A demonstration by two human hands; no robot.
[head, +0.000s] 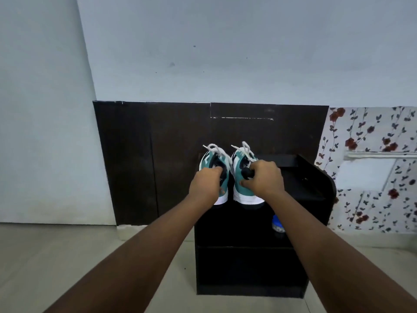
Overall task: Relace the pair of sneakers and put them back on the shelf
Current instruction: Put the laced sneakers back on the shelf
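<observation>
Two teal, white and black sneakers with white laces stand side by side, heels toward me, at the left end of the black shelf unit's top (300,177). My left hand (204,185) grips the heel collar of the left sneaker (208,160). My right hand (264,179) grips the heel collar of the right sneaker (242,190). The laces (247,150) are tied in bows at the tongues. Whether the soles rest on the shelf top or hover just above it cannot be told.
The black shelf unit (246,267) stands on a pale tiled floor against a dark wooden panel (140,159). A blue and white object (278,223) sits on a lower shelf. Flowered wallpaper (372,168) covers the wall to the right.
</observation>
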